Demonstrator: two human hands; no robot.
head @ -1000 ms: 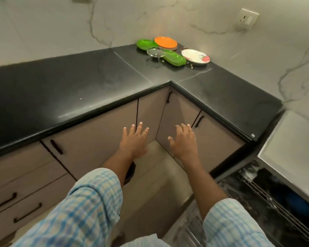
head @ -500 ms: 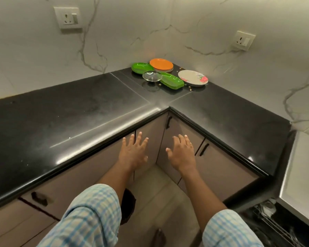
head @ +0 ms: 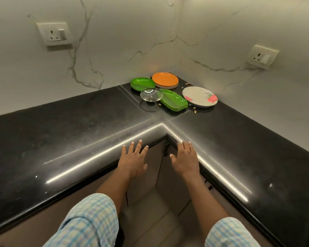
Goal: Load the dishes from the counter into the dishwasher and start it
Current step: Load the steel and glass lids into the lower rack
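Dishes [head: 173,102] in table [head: 78,122] back corner, hands empty.
Orange plate [head: 165,78], green leaf trays [head: 142,83], glass bowl [head: 151,94], floral white plate [head: 199,96] clustered; left hand [head: 132,161], right hand [head: 185,160] flat, fingers spread, near table edge.

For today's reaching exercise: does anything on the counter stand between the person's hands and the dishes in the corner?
Nothing visible does. Only black countertop lies between the left hand, right hand and the glass bowl, the nearest dish.

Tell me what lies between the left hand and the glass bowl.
Only bare black countertop separates the left hand from the glass bowl, as the head view shows.
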